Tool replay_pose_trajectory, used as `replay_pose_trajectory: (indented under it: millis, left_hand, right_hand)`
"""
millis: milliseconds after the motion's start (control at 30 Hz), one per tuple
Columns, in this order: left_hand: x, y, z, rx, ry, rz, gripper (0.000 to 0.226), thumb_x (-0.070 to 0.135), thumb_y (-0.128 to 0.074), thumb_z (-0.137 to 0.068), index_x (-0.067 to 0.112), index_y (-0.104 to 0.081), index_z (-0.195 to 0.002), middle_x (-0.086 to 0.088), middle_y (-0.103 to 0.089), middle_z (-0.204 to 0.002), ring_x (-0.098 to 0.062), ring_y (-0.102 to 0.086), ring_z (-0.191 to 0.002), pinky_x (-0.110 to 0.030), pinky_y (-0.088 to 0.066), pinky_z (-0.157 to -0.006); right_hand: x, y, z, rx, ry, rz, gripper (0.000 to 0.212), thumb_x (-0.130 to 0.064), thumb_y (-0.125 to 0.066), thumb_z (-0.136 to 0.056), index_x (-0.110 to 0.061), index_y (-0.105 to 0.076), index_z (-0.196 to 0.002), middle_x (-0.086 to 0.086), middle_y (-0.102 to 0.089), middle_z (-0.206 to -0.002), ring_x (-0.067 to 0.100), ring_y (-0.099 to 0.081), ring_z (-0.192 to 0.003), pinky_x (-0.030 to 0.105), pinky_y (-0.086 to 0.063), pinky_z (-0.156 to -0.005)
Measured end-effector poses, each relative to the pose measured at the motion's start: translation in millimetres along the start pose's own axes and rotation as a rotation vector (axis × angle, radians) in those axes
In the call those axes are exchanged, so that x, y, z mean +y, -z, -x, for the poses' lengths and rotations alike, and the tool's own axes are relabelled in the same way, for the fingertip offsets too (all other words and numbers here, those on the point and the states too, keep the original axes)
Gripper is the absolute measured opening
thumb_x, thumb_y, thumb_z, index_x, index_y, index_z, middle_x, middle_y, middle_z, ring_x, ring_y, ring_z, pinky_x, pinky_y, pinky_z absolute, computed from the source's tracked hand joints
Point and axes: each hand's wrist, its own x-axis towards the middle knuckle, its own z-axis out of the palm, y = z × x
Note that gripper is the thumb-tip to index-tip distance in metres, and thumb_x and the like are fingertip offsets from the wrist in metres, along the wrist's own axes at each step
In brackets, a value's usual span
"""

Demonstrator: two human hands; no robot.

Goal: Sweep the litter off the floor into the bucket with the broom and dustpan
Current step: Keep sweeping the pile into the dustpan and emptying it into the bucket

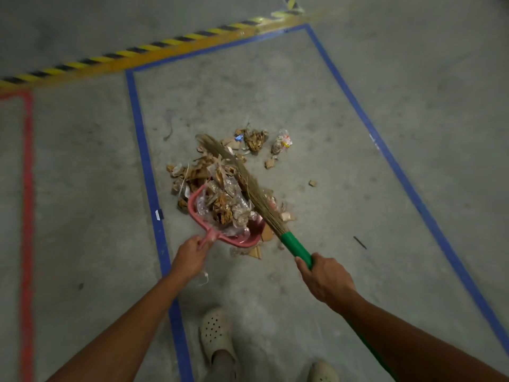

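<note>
Both our hands are busy: our left hand (190, 255) curls its fingers (194, 240) round the handle of the pink dustpan (242, 240), and our right hand (325, 279) grasps the broom (294, 245) by its green grip. We see litter (220, 199) heaped in the dustpan and spreading from it toward 12 o'clock on the floor (344, 161), with the bristles (249, 186) lying across the heap. Loose scraps (281, 142) lie at 1 o'clock. Blue tape (147, 166) runs at 9 o'clock.

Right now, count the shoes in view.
2. One shoe is beside the blue tape at bottom centre; the other shoe is to its right, cut off by the bottom edge.
</note>
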Motion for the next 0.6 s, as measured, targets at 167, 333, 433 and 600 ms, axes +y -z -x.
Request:
replay_pose_trajectory:
  millis: [167, 333, 433, 600]
  left_hand:
    - [53, 11, 103, 0.046, -0.004, 0.063, 0.052, 0.062, -0.049, -0.096, 0.014, -0.054, -0.077, -0.002, -0.056, -0.066, -0.016, -0.052, -0.057, -0.032, -0.043, -0.057]
    - [83, 20, 209, 0.091, 0.030, 0.170, 0.065, 0.077, -0.049, -0.089, 0.015, -0.052, -0.071, -0.003, -0.056, -0.058, -0.020, -0.054, -0.052, -0.035, -0.044, -0.057]
    - [97, 22, 276, 0.135, 0.050, 0.237, 0.063, 0.074, -0.053, -0.089, 0.014, -0.050, -0.071, -0.004, -0.055, -0.057, -0.020, -0.051, -0.048, -0.036, -0.043, -0.055]
    - [109, 27, 389, 0.195, 0.055, 0.314, 0.058, 0.069, -0.054, -0.091, 0.014, -0.049, -0.072, -0.004, -0.051, -0.056, -0.014, -0.046, -0.042, -0.030, -0.038, -0.046]
  right_hand:
    - [18, 53, 86, 0.050, 0.025, -0.014, 0.052, -0.068, -0.032, -0.099, -0.022, -0.055, -0.105, -0.002, -0.061, -0.079, 0.014, -0.062, -0.065, 0.031, -0.054, -0.057]
    - [39, 101, 175, 0.048, 0.055, 0.033, 0.054, -0.066, -0.034, -0.099, -0.019, -0.058, -0.110, 0.000, -0.061, -0.078, 0.018, -0.062, -0.065, 0.034, -0.056, -0.057]
    - [50, 123, 229, 0.057, 0.088, 0.019, 0.054, -0.066, -0.035, -0.099, -0.019, -0.057, -0.113, -0.002, -0.059, -0.077, 0.015, -0.061, -0.063, 0.028, -0.050, -0.049]
    - [67, 138, 315, 0.062, 0.139, 0.029, 0.056, -0.068, -0.035, -0.098, -0.019, -0.058, -0.113, -0.001, -0.060, -0.076, 0.014, -0.061, -0.061, 0.029, -0.052, -0.049]
